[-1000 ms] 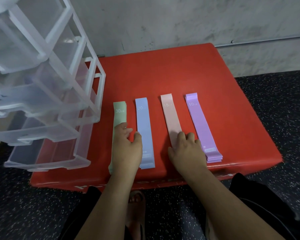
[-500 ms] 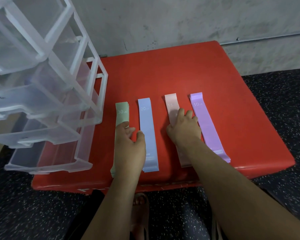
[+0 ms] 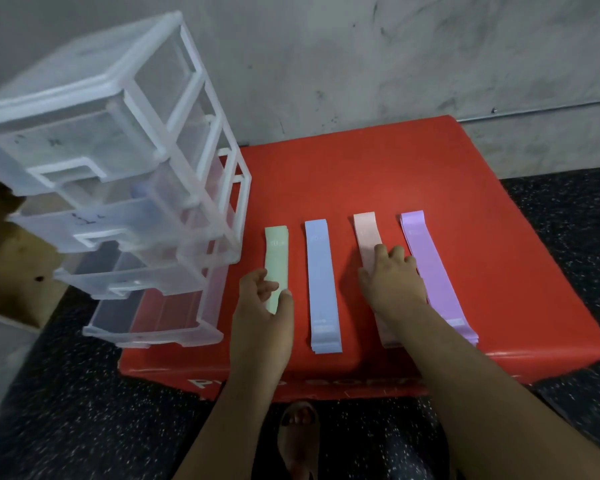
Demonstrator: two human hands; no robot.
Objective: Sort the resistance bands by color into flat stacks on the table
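My right hand point(image 3: 392, 282) has slid flat up the pink stack point(image 3: 366, 233), fingers straight, smoothing it. My left hand point(image 3: 262, 306) pinches the green stack point(image 3: 276, 251) near the table's point(image 3: 361, 174) front edge. Four colours lie sorted, so only tidying seems left.

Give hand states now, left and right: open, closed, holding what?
Left hand: pinches the green stack between thumb and fingers.
Right hand: open, fingers pressing flat on the pink stack.
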